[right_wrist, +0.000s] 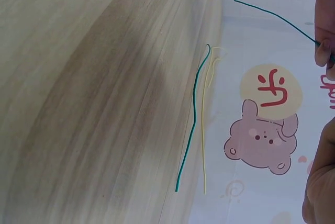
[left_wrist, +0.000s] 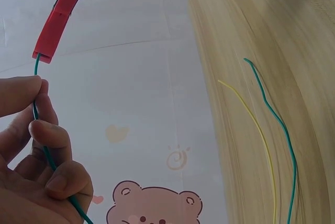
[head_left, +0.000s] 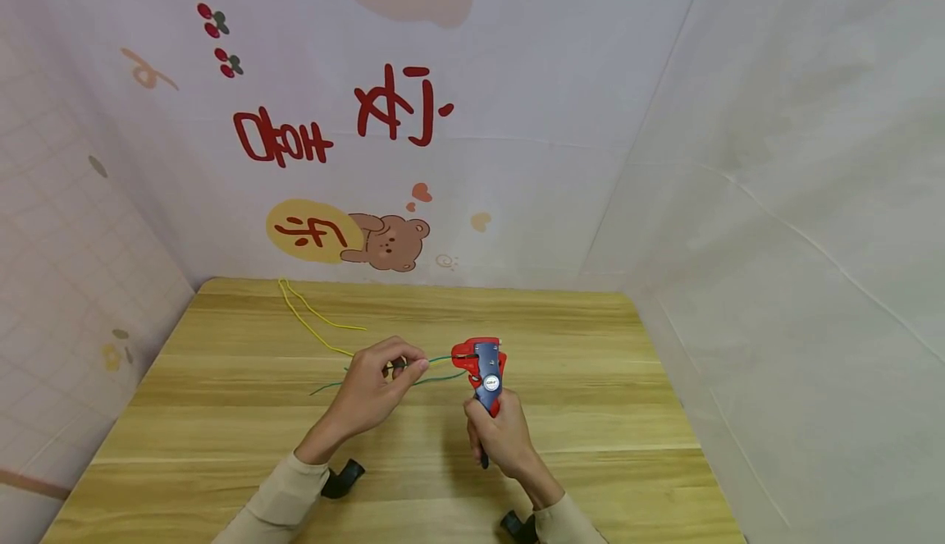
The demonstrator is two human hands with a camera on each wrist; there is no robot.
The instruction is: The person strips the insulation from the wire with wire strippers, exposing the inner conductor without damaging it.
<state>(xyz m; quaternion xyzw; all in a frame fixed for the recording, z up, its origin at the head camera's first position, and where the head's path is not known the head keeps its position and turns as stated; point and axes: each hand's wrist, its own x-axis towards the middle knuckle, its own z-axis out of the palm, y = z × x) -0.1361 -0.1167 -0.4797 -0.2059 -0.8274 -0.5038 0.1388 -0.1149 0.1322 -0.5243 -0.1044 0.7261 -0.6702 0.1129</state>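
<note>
My left hand (head_left: pixel 372 388) pinches a green wire (left_wrist: pixel 36 68) between thumb and forefinger, its other fingers curled along the wire. The wire's front end enters the red nose of a red-and-blue wire stripper (head_left: pixel 487 361). My right hand (head_left: pixel 504 436) grips the stripper's handles and holds it upright above the table. How tightly the tool's jaws stand on the wire cannot be made out. In the right wrist view the wire's free tail (right_wrist: pixel 275 14) sticks out behind my left hand; the stripper itself is out of that view.
On the wooden table (head_left: pixel 591 413) lie a second green wire (left_wrist: pixel 287 135) and a bent yellow wire (head_left: pixel 301 314), side by side beyond my hands. A printed white wall covering (head_left: pixel 531 158) stands behind the table, and a pale sheet (head_left: pixel 797 281) hangs along its right side.
</note>
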